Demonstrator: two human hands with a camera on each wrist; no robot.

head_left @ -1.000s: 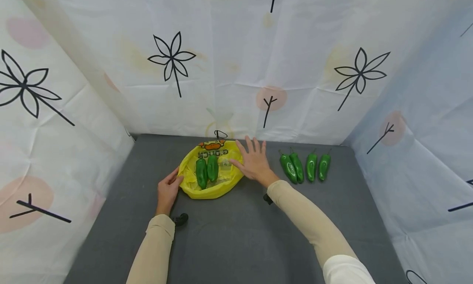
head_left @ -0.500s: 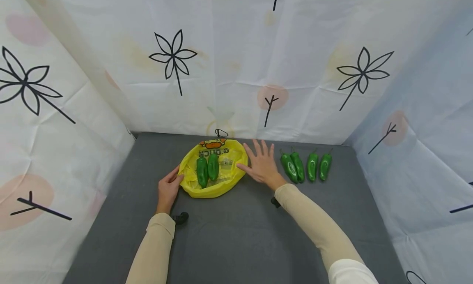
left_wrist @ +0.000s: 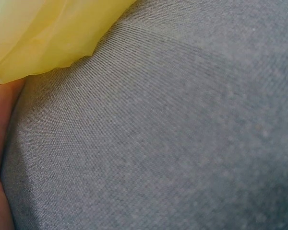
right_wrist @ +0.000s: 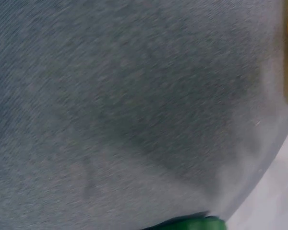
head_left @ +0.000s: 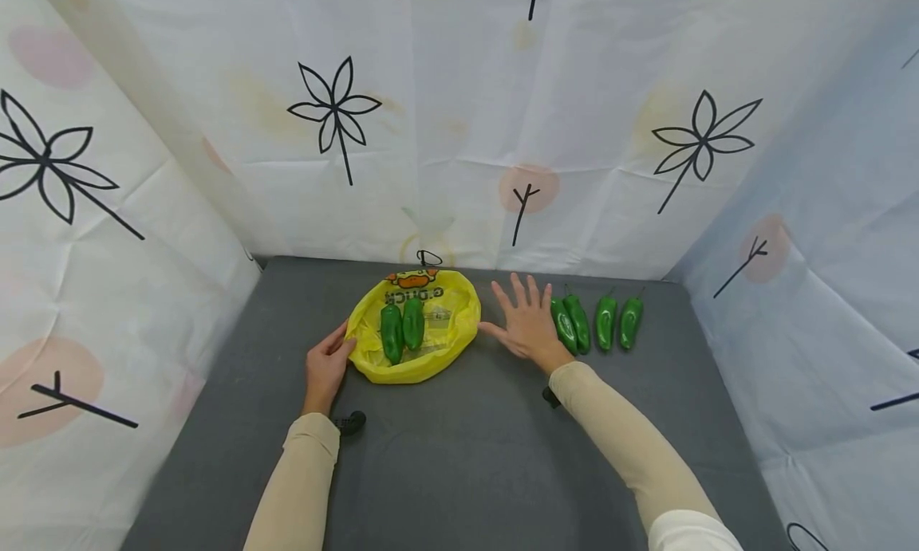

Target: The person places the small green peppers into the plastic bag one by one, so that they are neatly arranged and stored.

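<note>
A yellow plastic bag with a printed duck lies spread on the table, its edge rolled into a round rim. Two green peppers, one left and one right, lie side by side in it. My left hand pinches the bag's left rim between thumb and fingers. Some of its fingers show under the yellow plastic in the left wrist view. With fingers spread, my right hand hovers between the bag and the loose peppers, holding nothing. It partly covers the leftmost loose pepper.
Several loose green peppers lie right of my right hand, among them one in the row's middle and one at its right end. Patterned white cloth walls enclose the grey table at the back and sides.
My right hand has moved right, away from the bag's right rim and toward the loose peppers. My left hand stays at the left rim, and the two peppers in the bag have not moved.
</note>
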